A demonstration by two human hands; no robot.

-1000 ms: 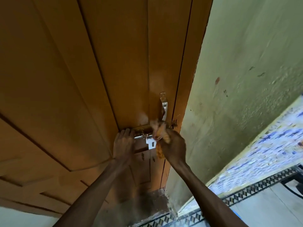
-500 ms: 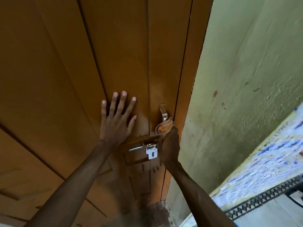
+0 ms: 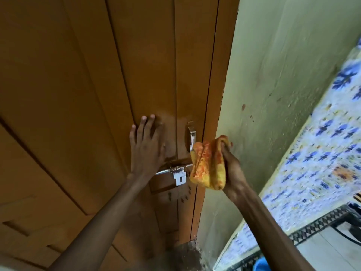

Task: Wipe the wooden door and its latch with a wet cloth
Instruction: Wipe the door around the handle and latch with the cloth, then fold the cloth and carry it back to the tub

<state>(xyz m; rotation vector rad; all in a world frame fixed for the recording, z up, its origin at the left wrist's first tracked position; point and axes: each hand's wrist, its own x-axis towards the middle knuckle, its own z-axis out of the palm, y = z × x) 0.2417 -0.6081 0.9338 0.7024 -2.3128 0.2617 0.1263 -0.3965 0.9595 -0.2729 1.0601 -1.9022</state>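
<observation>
The brown wooden door point(image 3: 97, 85) fills the left and middle of the view. Its metal latch bolt point(image 3: 172, 170) with a white hasp plate point(image 3: 180, 178) sits low on the right stile, below a curved metal handle point(image 3: 192, 136). My left hand point(image 3: 147, 145) lies flat on the door just left of the handle, fingers spread, its wrist over the bolt's left end. My right hand point(image 3: 231, 167) grips a bunched orange and yellow cloth point(image 3: 208, 165), held off the door at the frame edge, right of the latch.
A pale green wall point(image 3: 273, 85) stands right of the door frame. Blue and white patterned tiles point(image 3: 320, 153) cover the lower wall at right, with a black patterned border point(image 3: 316, 227) below. A blue object point(image 3: 260, 263) shows at the bottom edge.
My right hand has pulled the cloth off the handle, back and to the right. My left hand, which rose from the latch to the panel, now lies flat nearer the handle.
</observation>
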